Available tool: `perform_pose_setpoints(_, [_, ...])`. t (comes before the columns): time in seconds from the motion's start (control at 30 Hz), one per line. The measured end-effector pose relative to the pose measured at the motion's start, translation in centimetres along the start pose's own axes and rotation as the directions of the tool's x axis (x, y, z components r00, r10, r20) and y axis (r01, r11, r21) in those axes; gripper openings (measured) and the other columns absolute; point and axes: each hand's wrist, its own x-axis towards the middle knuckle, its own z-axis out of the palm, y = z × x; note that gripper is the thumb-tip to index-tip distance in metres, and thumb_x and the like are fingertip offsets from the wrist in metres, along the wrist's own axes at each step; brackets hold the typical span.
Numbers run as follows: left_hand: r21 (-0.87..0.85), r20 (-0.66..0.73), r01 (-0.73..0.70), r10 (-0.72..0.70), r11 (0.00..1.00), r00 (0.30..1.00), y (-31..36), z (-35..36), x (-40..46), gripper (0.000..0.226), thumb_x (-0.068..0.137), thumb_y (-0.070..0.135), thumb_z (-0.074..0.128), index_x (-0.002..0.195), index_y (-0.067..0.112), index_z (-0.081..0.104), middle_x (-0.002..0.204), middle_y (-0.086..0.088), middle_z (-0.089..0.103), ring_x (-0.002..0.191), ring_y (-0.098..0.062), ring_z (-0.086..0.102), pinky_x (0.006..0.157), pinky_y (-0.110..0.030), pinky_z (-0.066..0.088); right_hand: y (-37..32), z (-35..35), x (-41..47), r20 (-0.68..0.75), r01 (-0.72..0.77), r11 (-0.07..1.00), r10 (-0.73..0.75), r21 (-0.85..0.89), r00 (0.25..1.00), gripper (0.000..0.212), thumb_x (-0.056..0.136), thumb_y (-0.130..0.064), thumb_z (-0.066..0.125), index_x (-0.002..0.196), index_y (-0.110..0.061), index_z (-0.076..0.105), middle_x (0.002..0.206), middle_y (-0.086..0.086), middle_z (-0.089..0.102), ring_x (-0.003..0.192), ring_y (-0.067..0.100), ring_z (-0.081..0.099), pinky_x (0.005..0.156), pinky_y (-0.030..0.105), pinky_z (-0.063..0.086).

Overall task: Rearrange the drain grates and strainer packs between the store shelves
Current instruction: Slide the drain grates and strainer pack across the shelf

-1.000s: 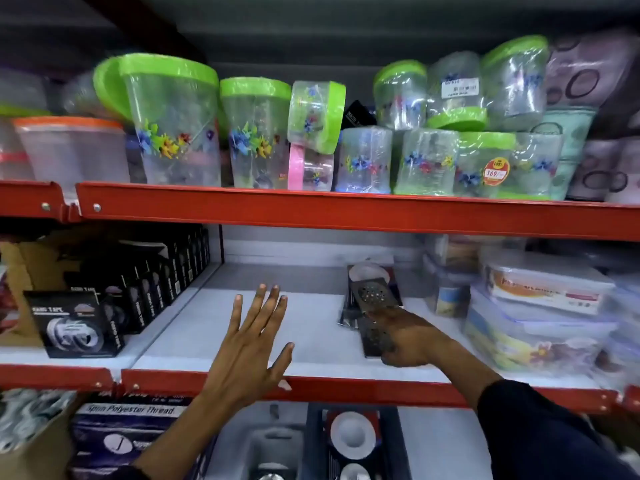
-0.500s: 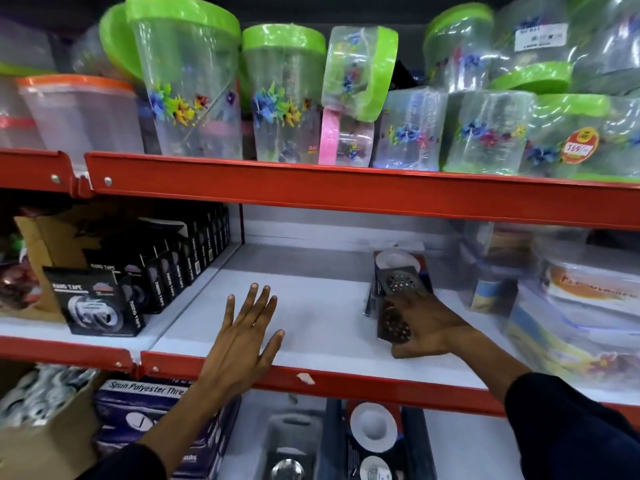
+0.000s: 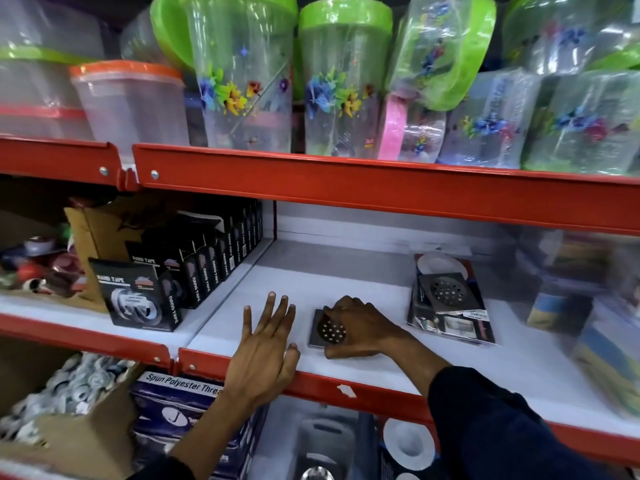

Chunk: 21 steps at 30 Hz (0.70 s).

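A square drain grate (image 3: 327,329), half a second ago against the pile of strainer packs (image 3: 446,301) at centre right, now lies alone on the white shelf (image 3: 346,271) at mid-frame. My right hand (image 3: 360,329) covers it, fingers curled on its edges; I judge it newly placed. My left hand (image 3: 265,351) hovers beside, fingers spread and holding nothing.
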Motion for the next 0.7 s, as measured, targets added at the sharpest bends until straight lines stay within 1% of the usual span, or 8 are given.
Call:
perform_pose_setpoints(0.1, [0.016, 0.006, -0.002, 0.002, 1.000, 1.000, -0.2, 0.2, 0.0, 0.072, 0.087, 0.043, 0.022, 0.153, 0.015, 0.014, 0.163, 0.000, 0.005, 0.151, -0.013, -0.016, 0.122, -0.050, -0.008, 1.2, 0.1, -0.7, -0.044, -0.015, 1.000, 0.015, -0.011, 0.999, 0.097, 0.072, -0.070, 0.059, 0.151, -0.024, 0.028, 0.153, 0.005, 0.034, 0.135, 0.028, 0.035, 0.111, 0.043, 0.032])
perform_pose_setpoints(0.17, [0.018, 0.004, -0.006, 0.006, 1.000, 1.000, -0.3, 0.4, 0.1, 0.072, 0.087, 0.043, 0.021, 0.153, 0.016, 0.013, 0.162, 0.001, 0.003, 0.151, -0.012, -0.018, 0.122, -0.050, -0.007, 3.2, -0.2, -1.5, -0.183, -0.101, 0.995, 0.101, 0.013, 0.978, 0.091, 0.078, -0.069, 0.053, 0.152, -0.022, 0.027, 0.157, 0.005, 0.031, 0.141, 0.030, 0.031, 0.116, 0.044, 0.028])
perform_pose_setpoints(0.23, [0.004, -0.010, -0.010, 0.010, 1.000, 1.000, -0.2, 0.6, 0.1, 0.071, 0.088, 0.043, 0.023, 0.153, 0.015, 0.017, 0.163, 0.000, 0.008, 0.151, -0.013, -0.014, 0.122, -0.051, -0.005, 6.0, -0.8, -2.5, -0.362, -0.270, 0.960, 0.281, 0.081, 0.889, 0.081, 0.084, -0.066, 0.046, 0.148, -0.018, 0.036, 0.151, 0.010, 0.042, 0.138, 0.034, 0.038, 0.113, 0.048, 0.035])
perform_pose_setpoints(0.33, [0.005, -0.021, -0.010, 0.010, 1.000, 1.000, -0.2, 0.8, 0.2, 0.070, 0.088, 0.043, 0.025, 0.152, 0.015, 0.021, 0.162, -0.001, 0.012, 0.152, -0.014, -0.011, 0.122, -0.050, -0.005, 10.4, -1.5, -3.6, -0.505, -0.547, 0.827, 0.531, 0.131, 0.681, 0.070, 0.083, -0.063, 0.046, 0.124, -0.008, 0.056, 0.119, 0.021, 0.064, 0.112, 0.041, 0.058, 0.095, 0.051, 0.048])
perform_pose_setpoints(0.4, [0.008, -0.023, -0.008, 0.008, 1.000, 1.000, -0.2, 0.8, 0.1, 0.070, 0.088, 0.043, 0.025, 0.152, 0.015, 0.020, 0.162, -0.001, 0.012, 0.152, -0.014, -0.010, 0.122, -0.049, -0.006, 11.9, -1.4, -4.1, -0.435, -0.728, 0.670, 0.705, 0.149, 0.560, 0.079, 0.080, -0.066, 0.051, 0.128, -0.003, 0.052, 0.123, 0.026, 0.059, 0.115, 0.045, 0.055, 0.097, 0.058, 0.046])
perform_pose_setpoints(0.47, [0.005, -0.019, -0.002, 0.002, 1.000, 1.000, -0.2, 0.8, 0.0, 0.070, 0.088, 0.043, 0.024, 0.152, 0.015, 0.019, 0.161, -0.001, 0.013, 0.152, -0.014, -0.010, 0.122, -0.049, -0.006, 12.7, -1.0, -4.4, -0.352, -0.797, 0.579, 0.792, 0.171, 0.499, 0.089, 0.080, -0.065, 0.058, 0.140, -0.002, 0.038, 0.136, 0.029, 0.049, 0.125, 0.048, 0.046, 0.104, 0.064, 0.036])
perform_pose_setpoints(0.63, [0.027, -0.018, 0.004, -0.004, 1.000, 1.000, -0.1, 0.6, 0.0, 0.070, 0.087, 0.042, 0.024, 0.152, 0.017, 0.016, 0.162, 0.000, 0.012, 0.152, -0.014, -0.010, 0.121, -0.048, -0.007, 13.4, -1.8, -4.1, -0.328, -0.787, 0.553, 0.823, 0.274, 0.464, 0.093, 0.076, -0.061, 0.068, 0.139, -0.001, 0.034, 0.134, 0.031, 0.047, 0.124, 0.048, 0.044, 0.103, 0.059, 0.038])
perform_pose_setpoints(0.7, [0.034, -0.012, 0.008, -0.007, 0.999, 1.000, 0.1, 0.5, 0.1, 0.070, 0.087, 0.043, 0.023, 0.152, 0.017, 0.013, 0.162, 0.001, 0.008, 0.151, -0.013, -0.013, 0.121, -0.047, -0.008, 13.1, -2.3, -3.7, -0.397, -0.733, 0.606, 0.782, 0.308, 0.480, 0.092, 0.069, -0.064, 0.070, 0.133, -0.006, 0.040, 0.126, 0.026, 0.054, 0.115, 0.045, 0.051, 0.097, 0.055, 0.043])
